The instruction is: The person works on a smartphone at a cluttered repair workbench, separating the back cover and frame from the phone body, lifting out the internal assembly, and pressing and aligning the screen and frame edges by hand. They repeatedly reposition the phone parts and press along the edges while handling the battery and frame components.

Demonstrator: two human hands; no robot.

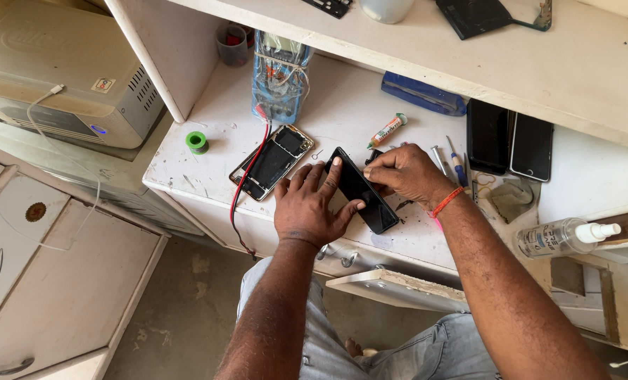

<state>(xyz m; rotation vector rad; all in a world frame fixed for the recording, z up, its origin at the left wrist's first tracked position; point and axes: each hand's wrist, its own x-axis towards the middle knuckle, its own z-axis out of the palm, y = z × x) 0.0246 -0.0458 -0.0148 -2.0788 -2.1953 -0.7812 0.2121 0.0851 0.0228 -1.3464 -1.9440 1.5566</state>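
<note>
Pressing down on a black phone screen panel (362, 190), I have my left hand (310, 204) spread flat along its near-left edge, fingers laid on the glass and thumb hooked under the lower side, so it grips the panel. My right hand (405, 172) is curled at the panel's far end, fingertips pinched together on that corner; I cannot tell whether they hold a small tool.

The panel lies on the white worktop (342, 112), near its front edge, with its long axis running diagonally: the far end points up-left toward the opened phone body (271, 162), the near end down-right toward me.

On the grey machine (67, 70) to the left there is a small square white label with red marking on top. At the back stands a clear blue-tinted plastic packet (280, 74) holding a device, with a red wire (247, 176) running out of it. A slim white tube (386, 131) with orange print lies right of it, and a clear spray bottle (563, 236) with a white paper label lies on its side at far right.
</note>
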